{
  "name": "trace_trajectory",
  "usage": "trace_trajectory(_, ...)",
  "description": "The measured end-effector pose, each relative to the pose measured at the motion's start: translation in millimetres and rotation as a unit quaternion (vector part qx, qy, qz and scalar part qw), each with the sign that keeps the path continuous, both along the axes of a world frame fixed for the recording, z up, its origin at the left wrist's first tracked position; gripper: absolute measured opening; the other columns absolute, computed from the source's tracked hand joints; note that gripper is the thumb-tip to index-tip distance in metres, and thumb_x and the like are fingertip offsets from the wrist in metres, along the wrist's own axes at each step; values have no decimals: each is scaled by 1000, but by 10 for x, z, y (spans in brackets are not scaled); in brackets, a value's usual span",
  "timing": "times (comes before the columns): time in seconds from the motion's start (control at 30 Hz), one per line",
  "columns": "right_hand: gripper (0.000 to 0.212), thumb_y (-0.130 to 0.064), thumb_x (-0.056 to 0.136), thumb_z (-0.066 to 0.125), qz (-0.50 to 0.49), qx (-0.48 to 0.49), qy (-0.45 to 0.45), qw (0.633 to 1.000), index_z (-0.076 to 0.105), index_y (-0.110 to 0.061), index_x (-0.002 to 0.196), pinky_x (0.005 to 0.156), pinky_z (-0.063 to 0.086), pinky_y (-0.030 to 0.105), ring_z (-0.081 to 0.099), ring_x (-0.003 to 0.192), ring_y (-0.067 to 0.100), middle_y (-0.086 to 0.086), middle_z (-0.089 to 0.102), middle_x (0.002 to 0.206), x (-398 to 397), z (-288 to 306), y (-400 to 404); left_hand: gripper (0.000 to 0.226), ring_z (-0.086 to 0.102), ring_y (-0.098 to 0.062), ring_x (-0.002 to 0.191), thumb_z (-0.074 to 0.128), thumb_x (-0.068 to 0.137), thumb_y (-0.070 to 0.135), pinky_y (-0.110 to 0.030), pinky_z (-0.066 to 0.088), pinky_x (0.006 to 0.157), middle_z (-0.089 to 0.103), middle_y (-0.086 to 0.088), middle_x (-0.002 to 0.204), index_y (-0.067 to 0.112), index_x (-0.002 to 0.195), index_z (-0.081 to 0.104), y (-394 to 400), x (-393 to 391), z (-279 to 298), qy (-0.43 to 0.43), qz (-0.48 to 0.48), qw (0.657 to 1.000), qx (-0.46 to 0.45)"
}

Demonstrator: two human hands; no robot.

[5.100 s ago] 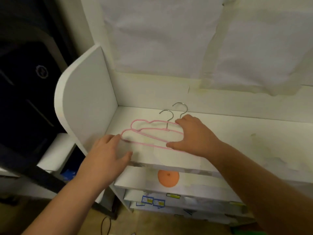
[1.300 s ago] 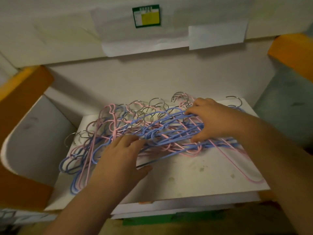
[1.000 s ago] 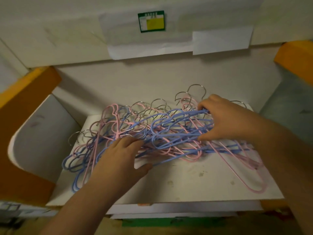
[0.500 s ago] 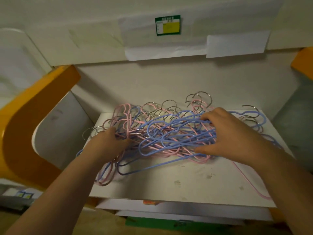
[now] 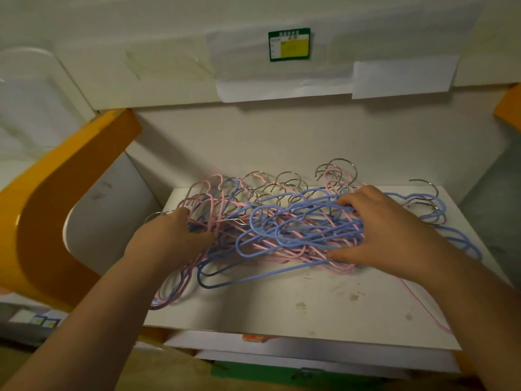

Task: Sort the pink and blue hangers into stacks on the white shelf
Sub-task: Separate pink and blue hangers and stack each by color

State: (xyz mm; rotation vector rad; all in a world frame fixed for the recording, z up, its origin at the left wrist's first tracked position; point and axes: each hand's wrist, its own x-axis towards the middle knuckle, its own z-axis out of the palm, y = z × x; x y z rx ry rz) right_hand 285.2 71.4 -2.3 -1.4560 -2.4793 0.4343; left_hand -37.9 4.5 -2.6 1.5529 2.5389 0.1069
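Nearest the camera, two bare forearms reach up and forward onto the white shelf [image 5: 324, 311], whose front edge runs just above a green strip [image 5: 248, 375] on the unit below. The shelf's bare front part shows scuffs and dark smudges.

Beyond that bare strip lies the tangled pile of hangers [image 5: 282, 230], the landmark here. Pink hangers [image 5: 284, 249] and blue hangers [image 5: 259, 275] are mixed and interlocked, unsorted; one long blue loop pokes out of the pile's near side, and one pink wire trails off towards the shelf's near right corner.

At the pile's left end, the left hand [image 5: 172, 241] has its fingers curled into a bunch of pink and blue wires, gripping them. On the pile's right half, the right hand [image 5: 377, 230] lies on top, fingers curled over several blue wires and thumb tucked at the near side, holding that bundle.

Behind the pile, the metal hooks [image 5: 335, 173] stand up against the white back wall. Left of the pile rises a curved orange-edged side panel [image 5: 42, 221]. Above and behind it, a white ledge carries a green and yellow label [image 5: 289, 44] and taped sheets of paper [image 5: 403, 77].
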Motion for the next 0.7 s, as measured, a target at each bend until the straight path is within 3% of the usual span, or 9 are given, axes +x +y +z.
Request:
trace_trajectory(0.17,92,-75,56,71,-6,25,18,1000,43,-34,133,94,46,33,48,115,9,-14,41,125,-31,-53,-1,62,61,-14,76,58,77,67,-32,49,69,62,5,97,31,127,50,-87,14,12,-53,22,997,45)
trace_trajectory(0.33,90,-66,56,78,-15,43,49,998,47,-31,133,92,43,30,48,115,11,-13,43,125,-101,-68,14,78,58,-19,97,58,75,71,-37,51,82,58,-1,130,32,140,40,-290,-38,39,-56,52,995,68)
trace_trajectory(0.4,91,-62,56,80,-19,50,56,997,48,-28,134,86,38,26,49,113,12,-11,45,125,-159,-51,-4,78,60,-19,96,57,72,74,-38,54,80,61,0,125,31,136,44,-393,-69,63,-46,58,995,62)
trace_trajectory(0.5,92,-62,55,81,-20,70,47,996,49,-25,133,84,35,23,49,110,12,-8,46,127,-286,8,-54,57,56,-9,75,57,74,72,-28,48,58,60,5,100,30,112,54,-597,-67,103,-48,56,995,65)
trace_trajectory(0.57,92,-62,54,81,-23,77,55,995,51,-25,132,87,39,25,51,110,13,-8,47,126,-382,53,-112,53,54,-9,73,56,72,73,-27,45,54,57,7,96,31,104,54,-760,-70,129,-43,52,995,77)
trace_trajectory(0.7,93,-71,51,71,-17,99,79,992,54,-22,127,93,46,35,52,108,16,-6,49,118,-625,153,-349,76,56,-14,94,56,71,72,-36,56,72,56,3,117,26,131,50,-1169,-149,144,-53,39,993,100)
